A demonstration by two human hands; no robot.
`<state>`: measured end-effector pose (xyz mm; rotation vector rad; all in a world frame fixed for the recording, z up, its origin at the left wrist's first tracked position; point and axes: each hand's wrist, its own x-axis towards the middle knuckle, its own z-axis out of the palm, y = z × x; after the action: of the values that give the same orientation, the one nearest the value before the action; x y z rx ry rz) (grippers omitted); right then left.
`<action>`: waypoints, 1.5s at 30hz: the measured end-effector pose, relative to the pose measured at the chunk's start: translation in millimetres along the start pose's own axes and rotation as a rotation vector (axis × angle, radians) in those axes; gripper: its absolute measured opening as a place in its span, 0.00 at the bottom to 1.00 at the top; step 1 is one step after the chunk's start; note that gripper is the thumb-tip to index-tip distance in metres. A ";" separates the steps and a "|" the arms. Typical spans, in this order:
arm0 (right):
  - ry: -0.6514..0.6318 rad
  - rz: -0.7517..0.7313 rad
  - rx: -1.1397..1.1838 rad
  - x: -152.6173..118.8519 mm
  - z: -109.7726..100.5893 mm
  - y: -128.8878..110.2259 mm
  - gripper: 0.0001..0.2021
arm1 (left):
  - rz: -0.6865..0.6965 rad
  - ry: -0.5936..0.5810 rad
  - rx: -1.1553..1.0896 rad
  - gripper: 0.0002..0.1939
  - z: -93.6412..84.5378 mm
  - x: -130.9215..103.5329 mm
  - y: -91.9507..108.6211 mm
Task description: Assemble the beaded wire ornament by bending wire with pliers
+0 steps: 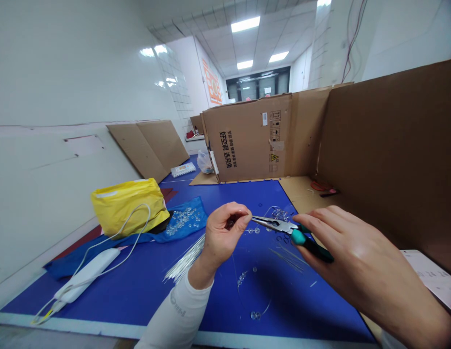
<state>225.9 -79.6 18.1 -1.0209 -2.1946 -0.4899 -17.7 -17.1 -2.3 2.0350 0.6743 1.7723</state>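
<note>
While R grip (352,247) holds pliers (278,225), L grip (225,230) pinches nr nose (260,221).

Your surroundings: apparently a small craft workshop; pliers (278,225), clear beads (182,220), blue worktop (243,194), cardboard partitions (247,150), ceiling light panels (245,24).

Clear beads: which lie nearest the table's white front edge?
The side-by-side bead pair; the others lie farther back, including the bead pile on the blue cloth.

Ceiling lights (245,24) shine bright, glaring off the wall (65,63) (the edges look stretched), while a soft shadow (290,295) darkens the table (145,291).
</note>
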 end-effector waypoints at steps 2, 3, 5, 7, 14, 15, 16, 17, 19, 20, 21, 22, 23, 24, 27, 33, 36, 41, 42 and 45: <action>0.004 -0.003 -0.007 -0.2 0.3 -0.1 0.11 | 0.012 -0.001 0.002 0.04 0.0 0.2 -0.1; 0.006 -0.004 -0.010 -0.3 0.5 -0.1 0.11 | 0.018 0.000 0.002 0.04 0.1 0.4 0.0; 0.013 -0.011 -0.014 -0.1 1.0 0.1 0.11 | 0.030 0.002 -0.001 0.03 0.2 0.7 0.0; 0.019 -0.023 -0.012 0.3 1.2 0.4 0.11 | 0.037 0.002 -0.005 0.03 0.4 0.8 0.1; 0.026 -0.031 -0.022 1.3 0.4 0.0 0.10 | 0.048 0.002 -0.017 0.02 0.3 0.4 -0.1; 0.025 -0.030 -0.023 1.4 0.4 -0.2 0.10 | 0.052 0.002 -0.019 0.02 0.4 0.7 -0.1; 0.024 -0.030 -0.023 1.5 0.3 -0.4 0.10 | 0.055 0.002 -0.019 0.02 0.5 1.1 -0.2; 0.024 -0.029 -0.024 1.5 0.3 -0.5 0.10 | 0.058 0.002 -0.018 0.02 0.6 1.4 -0.2; 0.025 -0.030 -0.025 1.5 0.3 -0.6 0.10 | 0.060 0.002 -0.016 0.02 0.7 1.9 0.0; 0.026 -0.030 -0.027 1.4 0.3 -0.6 0.10 | 0.058 0.004 -0.015 0.02 0.7 2.0 0.1; 0.027 -0.030 -0.028 1.4 0.2 -0.7 0.10 | 0.055 0.007 -0.013 0.02 0.7 2.1 0.3; 0.028 -0.031 -0.028 1.4 0.2 -0.7 0.10 | 0.054 0.011 -0.013 0.03 0.6 2.1 0.5; 0.030 -0.033 -0.029 1.4 0.1 -0.8 0.09 | 0.054 0.014 -0.014 0.03 0.5 2.1 0.7; 0.031 -0.035 -0.030 1.5 0.1 -0.9 0.09 | 0.054 0.018 -0.019 0.03 0.5 2.1 1.0; 0.037 -0.043 -0.038 1.9 -0.2 -1.3 0.10 | 0.054 0.028 -0.045 0.03 0.4 2.3 1.6; 0.030 -0.055 -0.063 2.2 -1.6 -2.3 0.09 | 0.026 0.028 -0.059 0.03 0.8 2.7 1.6; 0.044 -0.066 -0.095 2.9 -2.0 -3.8 0.09 | 0.013 0.031 -0.066 0.03 1.0 2.5 1.4; 0.052 -0.041 -0.080 2.9 -3.4 -3.7 0.09 | 0.014 0.016 -0.130 0.02 0.6 0.6 -3.7; 0.051 -0.026 -0.061 2.3 -4.4 -2.3 0.10 | 0.017 0.017 -0.150 0.03 0.4 0.3 -5.6; 0.054 0.038 0.032 -1.1 -8.9 5.0 0.14 | 0.081 0.065 -0.179 0.06 -0.9 0.1 -10.2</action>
<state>234.0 -82.1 24.0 -1.0186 -2.1252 -0.4586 -19.7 -8.7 -7.7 1.9173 0.4395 1.8789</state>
